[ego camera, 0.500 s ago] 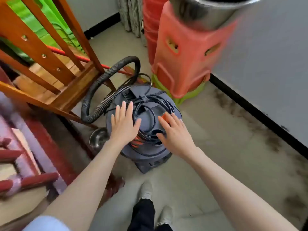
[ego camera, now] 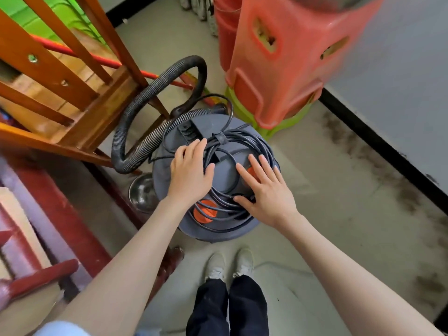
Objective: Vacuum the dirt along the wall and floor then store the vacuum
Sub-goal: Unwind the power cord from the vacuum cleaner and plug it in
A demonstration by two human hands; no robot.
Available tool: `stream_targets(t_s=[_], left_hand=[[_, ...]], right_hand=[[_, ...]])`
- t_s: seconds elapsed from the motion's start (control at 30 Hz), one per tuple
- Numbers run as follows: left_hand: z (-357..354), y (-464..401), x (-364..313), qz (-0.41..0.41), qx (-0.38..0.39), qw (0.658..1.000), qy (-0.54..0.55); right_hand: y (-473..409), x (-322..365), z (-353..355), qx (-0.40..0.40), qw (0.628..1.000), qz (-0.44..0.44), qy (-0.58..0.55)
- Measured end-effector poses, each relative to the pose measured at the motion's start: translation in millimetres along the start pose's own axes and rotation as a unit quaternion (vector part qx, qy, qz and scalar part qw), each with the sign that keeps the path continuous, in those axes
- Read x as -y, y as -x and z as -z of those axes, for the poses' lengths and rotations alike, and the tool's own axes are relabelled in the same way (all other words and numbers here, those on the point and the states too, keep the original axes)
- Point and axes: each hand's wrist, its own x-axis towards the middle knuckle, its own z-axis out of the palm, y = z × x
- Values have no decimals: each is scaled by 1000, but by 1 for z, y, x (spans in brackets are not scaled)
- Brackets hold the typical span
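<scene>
Vacuum (ego camera: 215,190): grey drum w/ orange buttons, stands on the floor (ego camera: 315,214) near a corner, right in front of the person's feet. Head view looks down on its lid. Black cord (ego camera: 244,144) lies coiled on the lid, bundled w/ a strap at the far side. Ribbed black hose (ego camera: 155,93) loops up from the vac's far-left side, arcs over & drops to the floor at left, beside a wooden chair (ego camera: 72,93).

Left hand (ego camera: 191,170) rests flat on the lid's left part, fingers straight & together, tips at the cord's edge; grip loose, holding nothing. Right hand (ego camera: 266,190) lies on the right part, fingers spread & straight, partly over an orange button, thumb touching the cord coil; grip also loose, nothing held.

Dark dirt (ego camera: 378,170) streaks the floor along the black baseboard & grey wall (ego camera: 400,69) at right, well apart from the vac. Stacked red stools (ego camera: 286,64) on a green one stand just beyond the vac. A metal bowl (ego camera: 143,190) sits on the floor touching or just beside the drum's left side. Red broom handle (ego camera: 97,57) runs behind the chair legs.
</scene>
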Motion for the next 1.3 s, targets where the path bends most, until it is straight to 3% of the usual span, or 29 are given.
stream_targets(t_s=[0.07,0.17,0.23,0.33,0.4,0.47,0.63,0.8,0.97,1.13,1.3], left_hand=[[-1,6,-1,-8,-1,1000,12],[-8,19,-2,-32,-8,998,44],[-11,27,3,-46,-11,995,92],[-13,37,14,-56,-17,982,181],[-16,43,22,-51,-18,977,205],[-22,46,31,-27,-12,980,197],[-28,48,38,12,47,982,185],[-26,47,47,24,40,972,229],[-17,43,64,-10,54,990,133],[-17,33,55,-81,7,995,61],[-15,-7,42,-182,133,974,-35]], right_hand=[[-3,4,6,-60,997,-26,-42],[-20,11,19,-272,961,-27,-44],[-38,23,27,-318,946,-12,-59],[-66,44,34,-255,964,24,-75],[-80,56,38,-87,996,13,-32],[-91,59,37,46,998,6,45],[-112,66,44,154,986,-60,-26],[-112,75,38,129,988,-90,-7],[-99,68,35,116,990,-83,-10],[-75,59,27,98,993,-60,13],[-48,46,16,53,997,-51,32]])
